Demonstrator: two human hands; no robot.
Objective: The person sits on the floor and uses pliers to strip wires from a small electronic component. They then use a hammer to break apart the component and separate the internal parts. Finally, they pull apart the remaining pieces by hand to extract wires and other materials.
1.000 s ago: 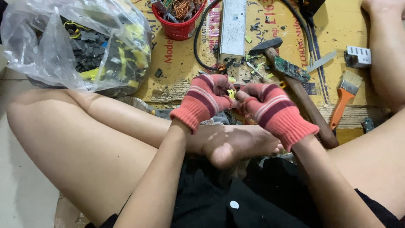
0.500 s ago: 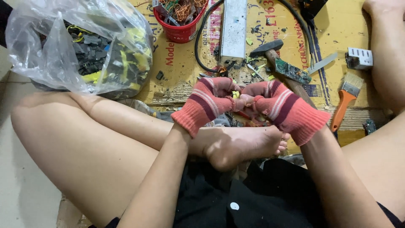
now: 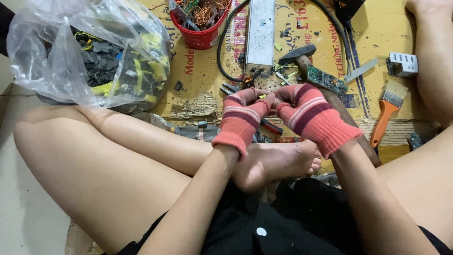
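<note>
Both hands met over the cardboard mat (image 3: 198, 89) in the head view, each in a striped pink knit glove: the left hand (image 3: 241, 118) and the right hand (image 3: 309, 115) were curled shut, fingertips pressed together on a tiny yellowish scrap (image 3: 262, 96) pinched between them, too small to identify further. That scrap sat right at the junction of the two hands, slightly nearer the left one's fingertips, above the person's bare foot (image 3: 276, 163); its long axis could not be made out. Just beyond the knuckles lay a green circuit board (image 3: 325, 79) resting on a hammer (image 3: 302, 56), with a paintbrush (image 3: 387, 113) well off to the right and a clear bag of dark and yellow parts (image 3: 94, 56) far left, beside a red tub of wires (image 3: 200, 28). Compared with a second earlier, the hands had stayed clasped in the same spot, while the camera had tilted a little, showing more of the bag.
</note>
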